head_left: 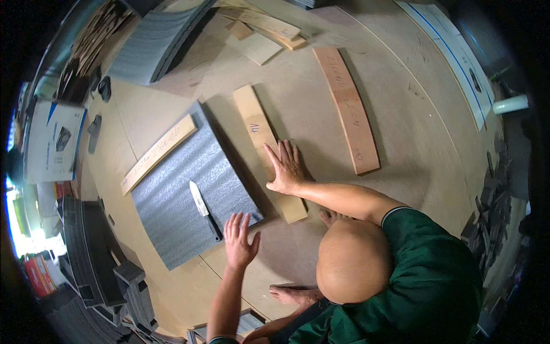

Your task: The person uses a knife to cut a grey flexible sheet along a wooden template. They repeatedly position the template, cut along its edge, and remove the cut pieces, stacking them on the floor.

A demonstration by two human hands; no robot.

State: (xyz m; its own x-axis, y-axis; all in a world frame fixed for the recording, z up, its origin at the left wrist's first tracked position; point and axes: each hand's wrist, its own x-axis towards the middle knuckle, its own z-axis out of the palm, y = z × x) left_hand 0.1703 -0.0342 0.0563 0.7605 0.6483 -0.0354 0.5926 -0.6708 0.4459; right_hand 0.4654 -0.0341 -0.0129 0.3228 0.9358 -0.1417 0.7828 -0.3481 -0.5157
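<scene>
My right hand [286,168] lies with fingers spread across a pale wooden board [256,123] that bears a handwritten mark. My left hand [240,238] is open, its fingers stretched out near the lower right corner of a grey foam sheet stack [166,215]. On the foam lies a knife [199,199], its blade up and to the left and its black handle close to my left fingers. Along the foam's upper left edge rests another pale wooden strip [157,155] with writing on it.
A reddish-brown board [348,112] lies to the right. Loose wood pieces [263,34] and a curved grey foam stack [157,43] are at the far side. White panels [458,63] stand far right. Dark foam offcuts [498,212] pile at right. My bent knee [355,261] is near.
</scene>
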